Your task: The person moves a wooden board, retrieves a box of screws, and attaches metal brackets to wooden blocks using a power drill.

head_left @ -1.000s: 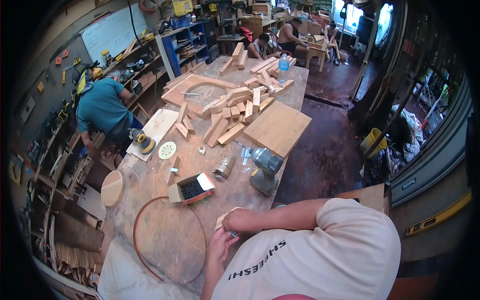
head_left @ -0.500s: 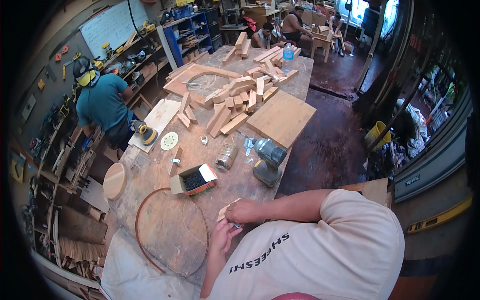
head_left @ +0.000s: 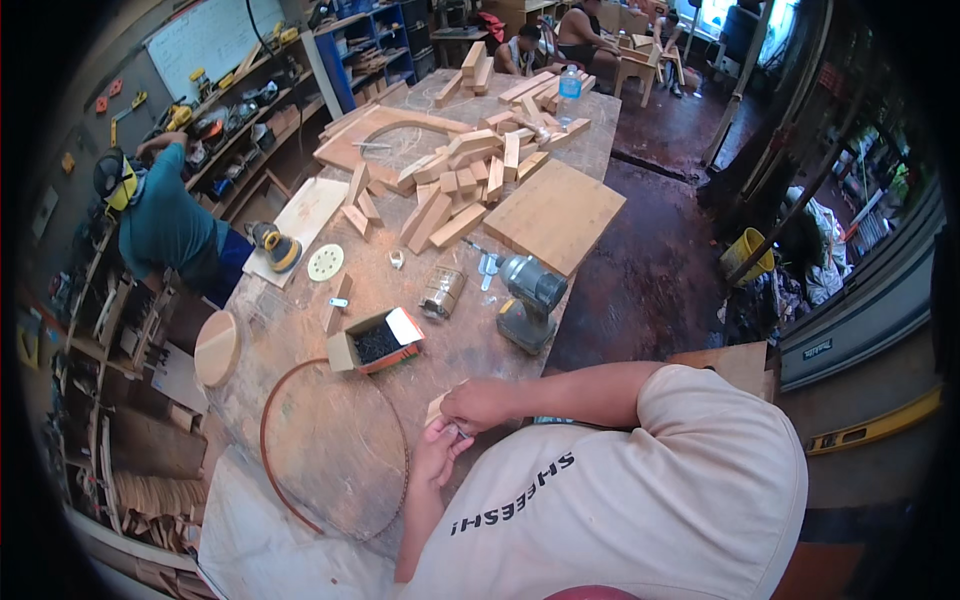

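Observation:
At the near edge of the workbench, my right hand (head_left: 478, 404) is closed around a small wooden block (head_left: 436, 409), whose pale end sticks out past the fingers. My left hand (head_left: 434, 456) is right below it, fingertips pinched together against a small metal piece (head_left: 460, 432), mostly covered by the fingers. The two hands touch. Just beyond them stands an open cardboard box (head_left: 386, 343) full of dark screws. A cordless drill (head_left: 529, 300) rests on the bench to the right, beside a small metal plate (head_left: 488, 266).
A tin can (head_left: 441, 293), a sanding disc (head_left: 325, 263) and an orbital sander (head_left: 275, 248) lie farther off. Wood blocks (head_left: 462, 183) are heaped by a thick board (head_left: 556, 216). A thin hoop (head_left: 268, 425) lies left. A co-worker (head_left: 165, 220) stands at the left shelves.
My left fingers have moved up and closed in under the right hand, covering more of the metal piece. The co-worker at the left has raised an arm toward the shelf. My view has shifted slightly.

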Motion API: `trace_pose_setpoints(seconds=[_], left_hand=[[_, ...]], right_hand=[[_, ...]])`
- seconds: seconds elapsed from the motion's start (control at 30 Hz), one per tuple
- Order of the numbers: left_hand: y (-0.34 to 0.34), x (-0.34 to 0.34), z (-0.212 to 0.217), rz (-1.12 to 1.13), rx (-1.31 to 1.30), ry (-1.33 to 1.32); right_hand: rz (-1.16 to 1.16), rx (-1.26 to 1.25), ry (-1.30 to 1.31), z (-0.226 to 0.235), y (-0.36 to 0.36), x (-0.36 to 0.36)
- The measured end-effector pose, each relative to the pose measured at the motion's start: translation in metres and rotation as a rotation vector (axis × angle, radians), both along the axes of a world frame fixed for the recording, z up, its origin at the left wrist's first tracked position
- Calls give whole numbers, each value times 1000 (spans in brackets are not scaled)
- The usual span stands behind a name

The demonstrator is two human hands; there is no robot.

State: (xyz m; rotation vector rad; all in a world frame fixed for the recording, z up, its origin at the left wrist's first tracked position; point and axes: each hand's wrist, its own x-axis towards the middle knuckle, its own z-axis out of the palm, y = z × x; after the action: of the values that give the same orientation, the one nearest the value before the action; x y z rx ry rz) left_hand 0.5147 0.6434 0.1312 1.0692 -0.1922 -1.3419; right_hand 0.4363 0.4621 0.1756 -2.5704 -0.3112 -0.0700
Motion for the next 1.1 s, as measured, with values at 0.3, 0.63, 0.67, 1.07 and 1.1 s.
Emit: trace_pose_setpoints(seconds=[0.3,0.63,0.67,1.07,1.1], left_hand=[[0,3,11,99,-31,30],[-2,1,5,199,-186,208],[-4,-1,10,218,-190,206],[-5,13,-5,232,-202,215],[-3,13,-6,240,-183,202]], right_hand=[[21,91,87,22,-2,6],[1,70,161,24,-2,0],[33,66,43,12,-3,-1],[41,154,-28,-5,-1,-12],[58,164,-11,-7,-1,-13]])
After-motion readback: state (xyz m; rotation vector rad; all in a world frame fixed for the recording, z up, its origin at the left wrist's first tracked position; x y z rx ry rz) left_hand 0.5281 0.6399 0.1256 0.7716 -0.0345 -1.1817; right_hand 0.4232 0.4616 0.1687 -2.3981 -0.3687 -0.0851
